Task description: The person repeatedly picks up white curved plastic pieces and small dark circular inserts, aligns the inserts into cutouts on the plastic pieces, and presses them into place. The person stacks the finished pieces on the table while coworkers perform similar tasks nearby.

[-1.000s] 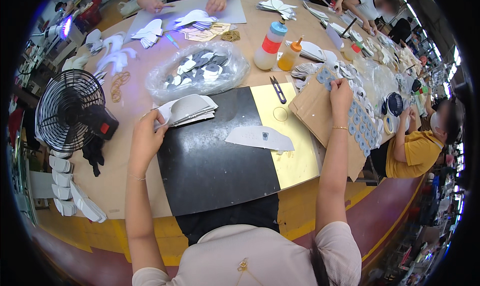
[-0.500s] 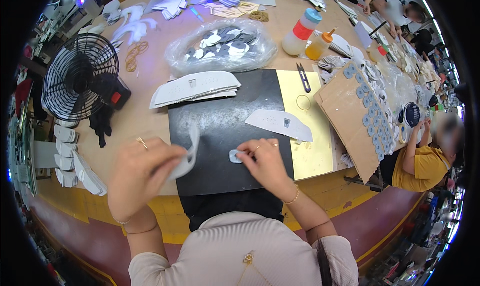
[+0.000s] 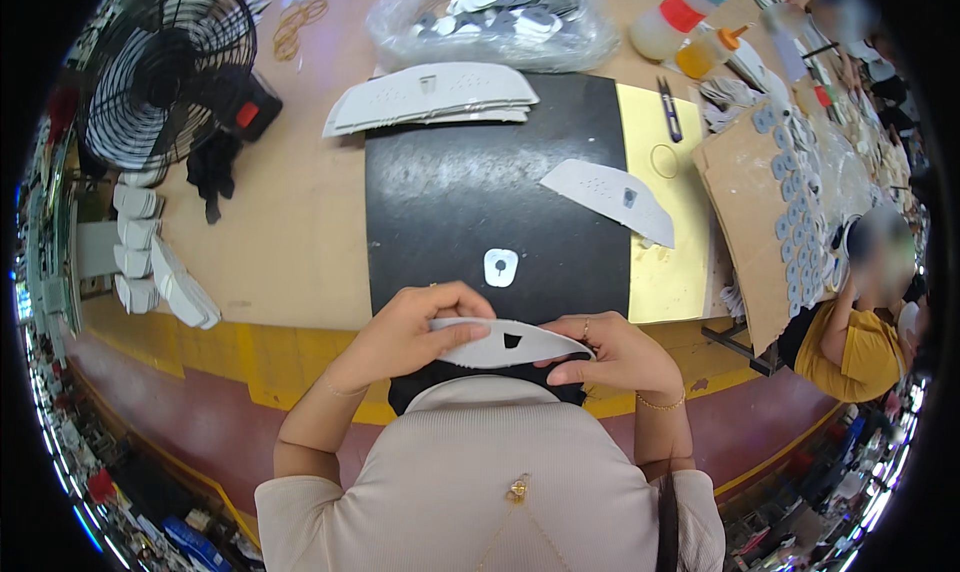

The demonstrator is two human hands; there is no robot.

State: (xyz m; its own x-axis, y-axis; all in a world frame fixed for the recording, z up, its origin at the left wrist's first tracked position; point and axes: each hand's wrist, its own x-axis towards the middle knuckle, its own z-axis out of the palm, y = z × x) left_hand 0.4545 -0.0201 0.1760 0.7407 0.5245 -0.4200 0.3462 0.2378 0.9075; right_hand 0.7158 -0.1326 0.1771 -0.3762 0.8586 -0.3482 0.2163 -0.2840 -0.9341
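A heap of grey and white pieces is contained in a clear bag point(image 3: 490, 47) at the top centre of the frame. At the upper right, an amber filling is seen in the orange-capped bottle point(image 3: 704, 56); the contents of the blue-capped bottle point(image 3: 675, 20), ringed with a red band, are pale and cannot be identified.

At the lower centre, a white panel point(image 3: 490, 348) with a dark cut-out is held by both hands. Its left end is pinched between the thumb and bent fingers of the left hand point(image 3: 425, 324); its right end is gripped by the loosely curled right hand point(image 3: 612, 355). A white patch point(image 3: 501, 268) is laid on the black mat point(image 3: 440, 232), just above the hands. A second panel point(image 3: 605, 202) is rested across the mat and the yellow sheet point(image 3: 670, 282), and a stack of panels point(image 3: 430, 102) is set over the mat's upper left edge.

Some fingertips are hidden by the held panel, the mat's lower edge is partly covered by the hands, and the bag is cut off at the top. The co-worker point(image 3: 845, 347) at the right is partly blurred.
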